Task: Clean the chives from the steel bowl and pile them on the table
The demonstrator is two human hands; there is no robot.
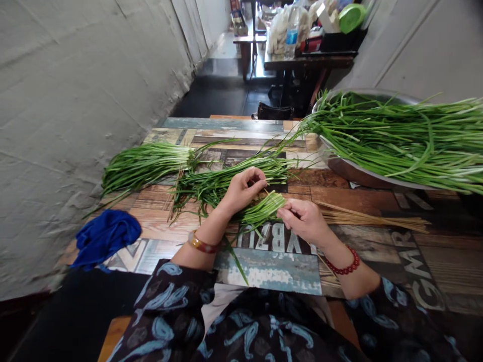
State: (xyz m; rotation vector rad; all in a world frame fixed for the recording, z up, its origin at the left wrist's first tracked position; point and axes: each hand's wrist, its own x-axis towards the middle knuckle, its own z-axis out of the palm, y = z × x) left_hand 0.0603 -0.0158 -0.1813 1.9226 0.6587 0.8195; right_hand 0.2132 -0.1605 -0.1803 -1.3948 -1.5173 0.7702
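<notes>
My left hand (245,188) is closed in a pinch over the garlic chives; what its fingertips grip is too small to make out. A small bunch of garlic chives (263,208) lies between my hands, pale cut ends to the right. My right hand (303,219) pinches beside those ends, and a thin bamboo skewer appears to run under its wrist. Behind my left hand, a looser pile of garlic chives (211,180) spreads over the table. Several bamboo skewers (377,217) lie right of my right hand.
A metal basin (350,172) heaped with garlic chives (396,136) stands at the right. Another chive bundle (147,163) lies at the left, above a blue cloth (107,236). A grey wall (83,80) borders the left side. Farther back, a table (309,63) carries a bottle (292,32) and bags.
</notes>
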